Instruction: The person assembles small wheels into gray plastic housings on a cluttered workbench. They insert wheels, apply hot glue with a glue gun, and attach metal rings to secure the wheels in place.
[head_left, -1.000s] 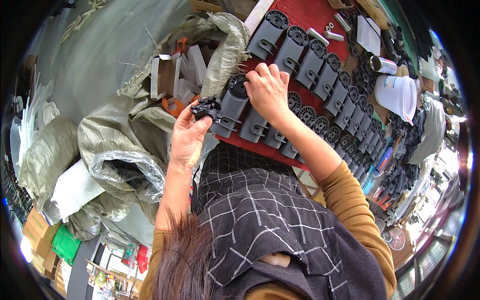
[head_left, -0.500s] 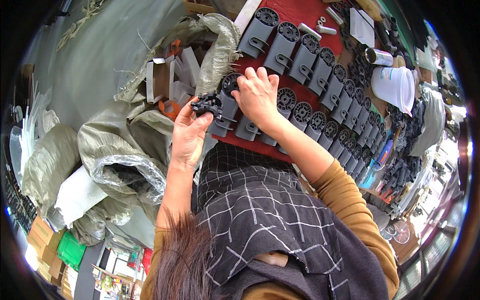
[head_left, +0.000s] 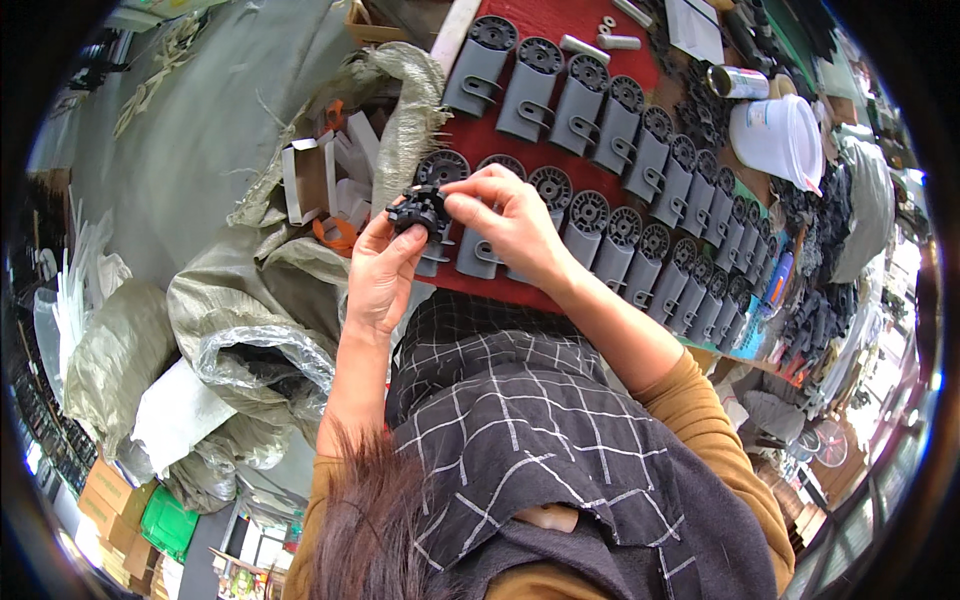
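Note:
My left hand is closed around several small black plastic parts, holding them in front of the nearest grey housings. My right hand has its thumb and forefinger pinched together at the right side of these black parts; the fingers seem to grip one of them, though its shape is hidden. Grey housings with round, spoked black tops stand in two rows on a red cloth. Just beyond my hands is the front row's leftmost housing, partly covered by them.
Left of the cloth lies a woven sack with white cartons and orange tape rings in it. Another open sack sags nearer. At the right stand a white bucket, a metal can and heaps of black parts.
My right hand has come back from the leftmost front housing to the black parts in my left hand. My left hand stays almost where it was. The view has shifted slightly right.

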